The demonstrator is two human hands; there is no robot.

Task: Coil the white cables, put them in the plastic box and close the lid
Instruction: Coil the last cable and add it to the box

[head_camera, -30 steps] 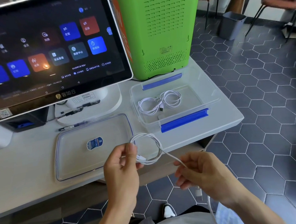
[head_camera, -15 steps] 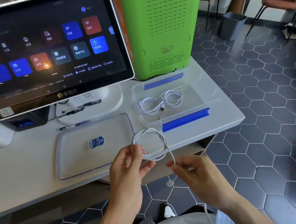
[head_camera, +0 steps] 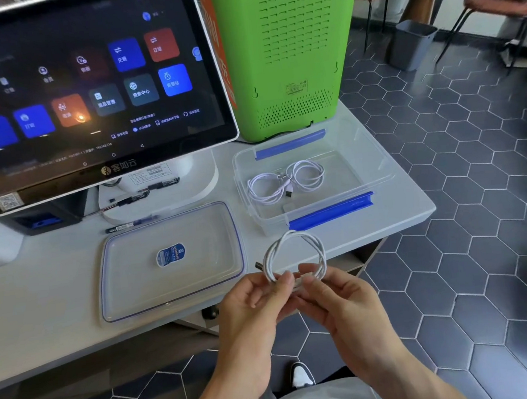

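Note:
A white cable [head_camera: 293, 254] wound into a round coil is held upright in front of the table's edge. My left hand [head_camera: 256, 306] pinches its lower left part and my right hand [head_camera: 342, 301] pinches its lower right, the fingertips meeting at the bottom. A dark plug sticks out at the coil's left. The clear plastic box [head_camera: 375, 169] with blue clips stands open on the table behind, with two coiled white cables [head_camera: 286, 181] lying inside. Its clear lid [head_camera: 136, 292] with a blue sticker lies flat to the left of the box.
A large touchscreen terminal [head_camera: 84, 88] on a white stand fills the back left. A green machine [head_camera: 286, 49] stands behind the box. Pens [head_camera: 132, 224] lie by the stand. The grey table [head_camera: 41, 317] ends just before my hands; a tiled floor, a bin and chairs lie to the right.
My right hand has moved up and left to meet the left hand, bringing the loose tail into the coil. No cable hangs down any more.

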